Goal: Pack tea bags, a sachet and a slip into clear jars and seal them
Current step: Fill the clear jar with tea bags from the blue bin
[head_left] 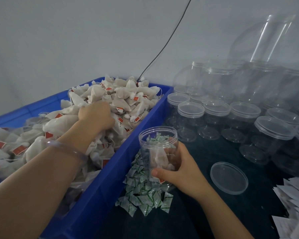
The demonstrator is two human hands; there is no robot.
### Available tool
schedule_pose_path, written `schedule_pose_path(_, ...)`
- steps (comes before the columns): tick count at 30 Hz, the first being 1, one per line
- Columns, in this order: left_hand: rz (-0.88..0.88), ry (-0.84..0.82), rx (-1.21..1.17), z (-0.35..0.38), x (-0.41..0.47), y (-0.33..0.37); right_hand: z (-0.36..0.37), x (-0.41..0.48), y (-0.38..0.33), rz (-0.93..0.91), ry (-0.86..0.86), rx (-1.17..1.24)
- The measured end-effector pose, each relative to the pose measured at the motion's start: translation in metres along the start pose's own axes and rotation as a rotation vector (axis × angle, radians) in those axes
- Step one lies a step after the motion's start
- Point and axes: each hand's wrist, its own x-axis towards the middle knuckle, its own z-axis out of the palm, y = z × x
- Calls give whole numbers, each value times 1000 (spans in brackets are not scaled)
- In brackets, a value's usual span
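Observation:
A blue crate on the left is heaped with white tea bags that carry red tags. My left hand reaches into the heap, its fingers curled down among the bags and hidden there. My right hand grips an open clear jar just right of the crate; a few tea bags lie inside it. A pile of green-and-white sachets lies against the crate under and behind the jar. The jar's loose clear lid rests flat on the dark table. White paper slips are stacked at the right edge.
Many lidded clear jars stand in rows at the back right, some stacked on top. A black cable runs down the grey wall behind the crate. Dark tabletop shows in front of the lid.

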Motion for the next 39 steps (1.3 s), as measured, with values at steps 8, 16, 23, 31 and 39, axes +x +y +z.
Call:
schedule_pose_path(8, 207, 127, -914, -12, -11, 16, 2, 1, 2, 9, 0, -10)
schedule_pose_path(16, 492, -106, -1143, -27, -44, 39, 3, 1, 4, -7, -6, -14)
schedule_pose_path(23, 662, -260, -907, -31, -47, 34, 4, 2, 4, -17, 31, 6)
schedule_pose_path(31, 745, -401, -731, -33, -52, 37, 8, 2, 4, -43, -1, 11)
schedule_pose_path(39, 718, -280, -1076, -34, -49, 34, 9, 2, 4, -85, -12, -17)
